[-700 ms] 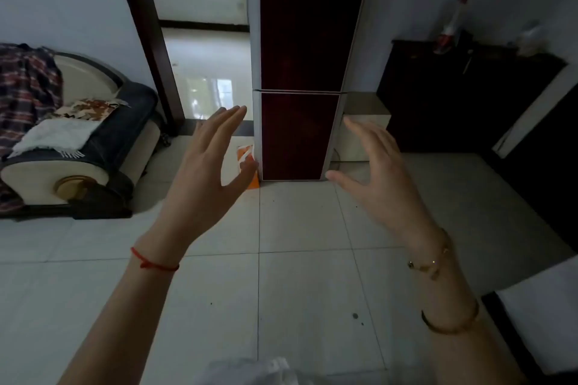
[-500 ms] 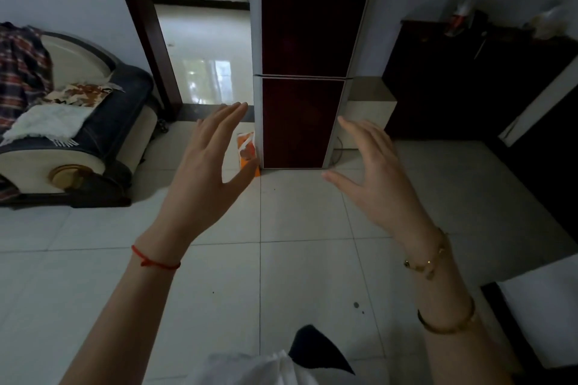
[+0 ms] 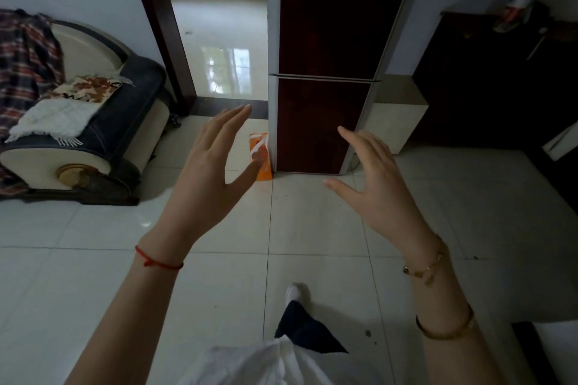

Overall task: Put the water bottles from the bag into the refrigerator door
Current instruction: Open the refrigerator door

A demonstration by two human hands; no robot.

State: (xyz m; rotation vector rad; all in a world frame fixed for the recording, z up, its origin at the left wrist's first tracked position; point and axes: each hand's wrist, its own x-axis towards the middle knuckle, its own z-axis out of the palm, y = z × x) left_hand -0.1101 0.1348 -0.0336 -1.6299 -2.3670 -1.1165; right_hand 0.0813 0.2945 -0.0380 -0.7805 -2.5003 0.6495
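Left hand: I hold it up in front of me, fingers spread wide, with nothing in it.
Right hand: Up too, fingers wide apart and empty.
Fridge: Tall and dark red, straight ahead. Both doors are shut.
Bag: I see an orange bag on the floor, right beside the fridge's left bottom corner. I think this is the bag, but I can't be sure.
Water bottles: I can't see any. They may be inside the bag.
Step now: I think I am walking to the fridge. Nothing is picked up or put away yet.
How to do it well: Walk close, bend down to the bag first, and open the top door before I grab bottles, so I have a place to put them.
Edges: The couch is on my left. A dark cabinet is on my right. A low dark edge sits by my right arm, so I should mind it.
Open room: The floor between me and the fridge is bare tile, so there is plenty of room to walk and swing the door.
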